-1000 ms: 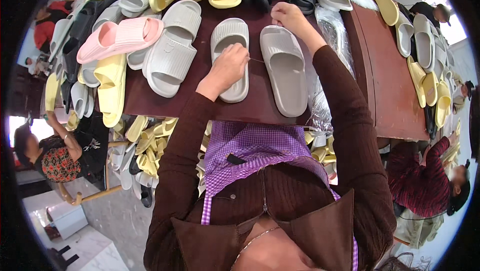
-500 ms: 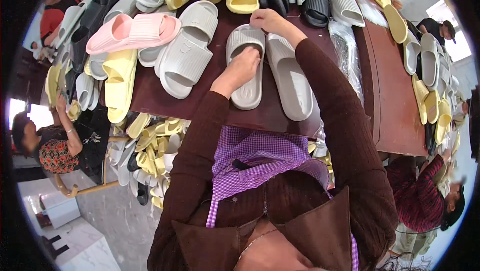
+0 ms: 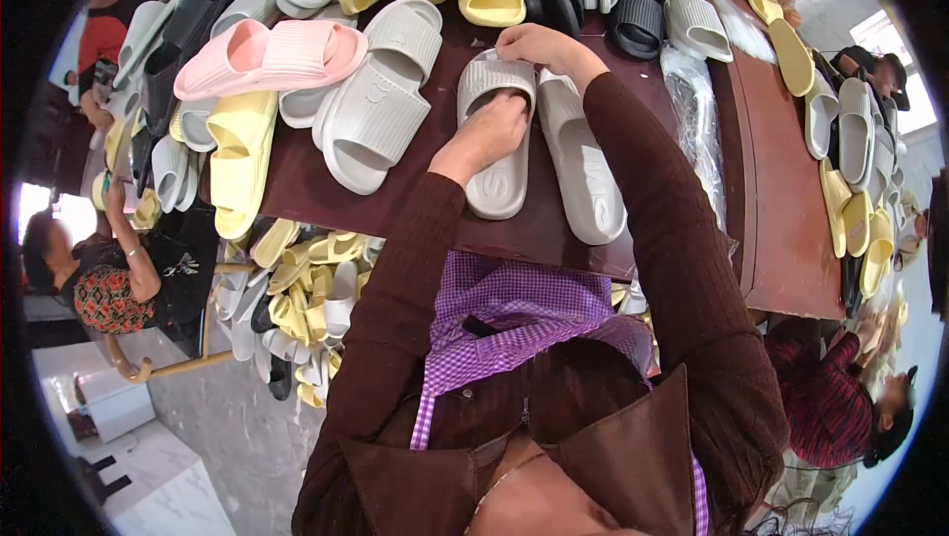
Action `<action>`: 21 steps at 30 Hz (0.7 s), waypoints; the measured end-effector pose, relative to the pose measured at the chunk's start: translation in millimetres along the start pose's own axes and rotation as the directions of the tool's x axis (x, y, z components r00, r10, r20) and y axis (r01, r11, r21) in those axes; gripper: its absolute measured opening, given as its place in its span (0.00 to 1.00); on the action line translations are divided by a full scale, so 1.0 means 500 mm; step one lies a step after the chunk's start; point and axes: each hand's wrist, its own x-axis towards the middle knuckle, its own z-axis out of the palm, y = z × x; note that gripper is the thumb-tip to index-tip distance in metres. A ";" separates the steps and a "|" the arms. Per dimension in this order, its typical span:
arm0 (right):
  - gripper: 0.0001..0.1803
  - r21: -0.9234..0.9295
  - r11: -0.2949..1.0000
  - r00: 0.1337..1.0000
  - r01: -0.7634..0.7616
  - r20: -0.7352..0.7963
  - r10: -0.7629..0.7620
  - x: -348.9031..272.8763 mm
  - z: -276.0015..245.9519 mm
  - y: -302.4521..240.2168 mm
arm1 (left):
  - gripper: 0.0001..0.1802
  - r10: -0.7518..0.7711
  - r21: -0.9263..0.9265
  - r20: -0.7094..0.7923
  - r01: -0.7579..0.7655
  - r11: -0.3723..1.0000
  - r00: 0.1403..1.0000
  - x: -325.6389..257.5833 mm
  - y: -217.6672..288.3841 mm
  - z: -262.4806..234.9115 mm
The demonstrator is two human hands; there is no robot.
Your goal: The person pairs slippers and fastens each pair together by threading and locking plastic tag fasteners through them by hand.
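Note:
A light grey slide slipper (image 3: 502, 185) lies on the dark red table, toe end pointing away from me. My left hand (image 3: 491, 135) reaches into its foot opening with curled fingers, the tips hidden beneath the ribbed strap. At the toe end, my right hand (image 3: 544, 49) is closed on the front edge of the same slipper, fingers bent over it. A matching grey slipper (image 3: 590, 185) rests just to the right, partly covered by my right forearm. To the left sits a grey pair (image 3: 381, 106), one slipper overlapping the other.
A pink slipper (image 3: 297, 53) lies across others at the left, above a yellow slipper (image 3: 244, 155). Clear plastic wrap (image 3: 692, 111) is on the right. More slippers line the far edge, and a pile (image 3: 306, 299) sits below the table. Several people work around.
The view has shifted slightly, moving the slippers a little in the picture. Both hands stay on the same grey slipper. The person at the left has moved their raised hand slightly.

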 end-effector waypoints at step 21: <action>0.04 0.746 0.593 0.882 0.304 -0.456 0.121 -0.185 -0.056 0.063 | 0.18 0.143 -0.112 -0.049 -0.147 0.983 0.989 -0.057 0.041 -0.016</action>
